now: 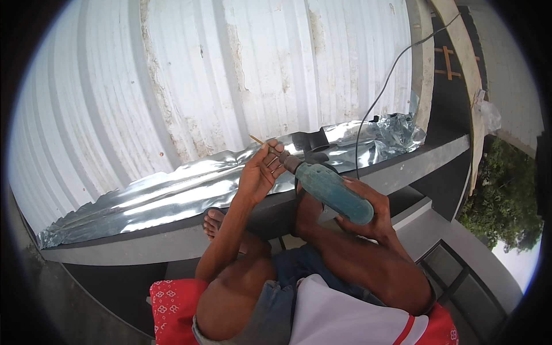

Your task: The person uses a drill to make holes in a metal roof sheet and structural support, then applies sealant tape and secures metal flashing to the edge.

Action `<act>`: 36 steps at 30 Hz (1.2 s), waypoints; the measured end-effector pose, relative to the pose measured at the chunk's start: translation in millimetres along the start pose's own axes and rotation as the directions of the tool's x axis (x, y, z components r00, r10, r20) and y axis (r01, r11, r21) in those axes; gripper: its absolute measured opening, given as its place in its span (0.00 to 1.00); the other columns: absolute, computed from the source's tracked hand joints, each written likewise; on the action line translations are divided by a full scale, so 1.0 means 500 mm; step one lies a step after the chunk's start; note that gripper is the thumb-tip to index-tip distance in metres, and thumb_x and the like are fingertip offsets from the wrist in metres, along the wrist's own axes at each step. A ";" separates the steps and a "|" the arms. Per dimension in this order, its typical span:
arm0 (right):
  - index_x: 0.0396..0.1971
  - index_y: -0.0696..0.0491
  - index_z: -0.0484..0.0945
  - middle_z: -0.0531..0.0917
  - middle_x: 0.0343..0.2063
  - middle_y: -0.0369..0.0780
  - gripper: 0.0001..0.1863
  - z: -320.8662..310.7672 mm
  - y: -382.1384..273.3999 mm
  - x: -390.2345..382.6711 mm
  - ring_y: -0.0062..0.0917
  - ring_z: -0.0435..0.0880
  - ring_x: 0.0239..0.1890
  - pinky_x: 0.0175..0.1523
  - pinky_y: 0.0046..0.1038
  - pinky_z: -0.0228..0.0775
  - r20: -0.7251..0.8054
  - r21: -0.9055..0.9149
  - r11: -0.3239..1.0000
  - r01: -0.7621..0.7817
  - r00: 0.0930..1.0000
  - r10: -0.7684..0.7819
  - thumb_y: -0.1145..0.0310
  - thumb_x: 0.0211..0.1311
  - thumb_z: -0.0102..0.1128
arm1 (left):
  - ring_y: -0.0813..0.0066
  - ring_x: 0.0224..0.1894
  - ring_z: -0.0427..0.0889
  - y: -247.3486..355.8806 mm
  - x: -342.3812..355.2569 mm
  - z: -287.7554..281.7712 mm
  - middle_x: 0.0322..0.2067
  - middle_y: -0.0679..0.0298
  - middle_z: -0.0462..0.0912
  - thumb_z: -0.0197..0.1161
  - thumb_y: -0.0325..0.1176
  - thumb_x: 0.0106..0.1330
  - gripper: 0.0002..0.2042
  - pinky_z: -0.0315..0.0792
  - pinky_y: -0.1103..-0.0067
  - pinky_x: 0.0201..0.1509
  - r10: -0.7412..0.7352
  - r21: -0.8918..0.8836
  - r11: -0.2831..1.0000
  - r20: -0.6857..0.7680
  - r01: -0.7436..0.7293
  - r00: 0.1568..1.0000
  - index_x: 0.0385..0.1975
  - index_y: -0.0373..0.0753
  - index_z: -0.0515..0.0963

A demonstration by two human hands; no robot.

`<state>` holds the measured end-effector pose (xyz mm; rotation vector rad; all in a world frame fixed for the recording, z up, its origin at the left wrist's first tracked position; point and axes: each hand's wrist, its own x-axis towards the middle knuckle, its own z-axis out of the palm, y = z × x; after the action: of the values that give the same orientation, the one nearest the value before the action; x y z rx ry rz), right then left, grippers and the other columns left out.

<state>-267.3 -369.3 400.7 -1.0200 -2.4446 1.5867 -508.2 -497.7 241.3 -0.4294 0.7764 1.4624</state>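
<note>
A teal power drill (333, 195) with a rusty-brown chuck (291, 163) lies across the middle of the view, tilted toward the upper left, in my right hand (371, 207). My left hand (261, 172) is closed in a pinch round a thin gold bit (256, 140) just beyond the chuck, its tip sticking out past my fingers. Shiny crumpled foil or sheet metal (190, 187) runs along a grey ledge behind both hands. A dark object (310, 139) rests on that strip, partly behind the drill. A black cord (385, 80) arcs from the upper right down behind the drill.
White corrugated sheeting (207, 75) fills the upper view. My bare foot (213, 224) is at the dark grey ledge (132, 241); my bent legs are below. At right are a curved pale beam (471, 121), an orange wooden frame (448, 63), a plastic bag (490, 118), foliage and a window below.
</note>
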 end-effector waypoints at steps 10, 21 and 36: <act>0.68 0.57 0.67 0.79 0.60 0.47 0.46 -0.067 0.053 -0.047 0.27 0.78 0.61 0.65 0.30 0.68 -0.041 0.277 0.919 -0.282 0.952 0.304 0.74 0.45 0.77 | 0.69 0.49 0.85 -0.034 0.089 0.146 0.47 0.59 0.85 0.55 0.46 0.76 0.19 0.80 0.73 0.52 -0.053 0.161 0.986 0.062 0.042 0.997 0.54 0.36 0.75; 0.61 0.55 0.74 0.83 0.53 0.49 0.41 -0.116 0.070 -0.085 0.37 0.86 0.52 0.57 0.33 0.77 -0.213 -0.098 0.983 -0.152 0.969 0.128 0.74 0.41 0.78 | 0.71 0.46 0.84 -0.100 0.163 0.200 0.47 0.59 0.85 0.52 0.44 0.77 0.18 0.79 0.74 0.51 -0.196 0.301 0.934 -0.023 0.194 0.980 0.52 0.35 0.75; 0.59 0.56 0.76 0.85 0.49 0.50 0.37 -0.104 0.067 -0.008 0.39 0.87 0.51 0.55 0.34 0.78 -0.298 -0.123 0.925 -0.360 0.902 0.311 0.72 0.42 0.76 | 0.47 0.75 0.49 -0.049 0.305 0.017 0.77 0.53 0.45 0.83 0.48 0.41 0.61 0.53 0.41 0.65 0.493 0.713 -0.690 0.342 0.120 0.800 0.74 0.35 0.51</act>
<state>-227.4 -321.6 398.5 -1.6485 -2.3399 1.2068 -492.9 -384.6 136.8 1.3908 2.4262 0.1884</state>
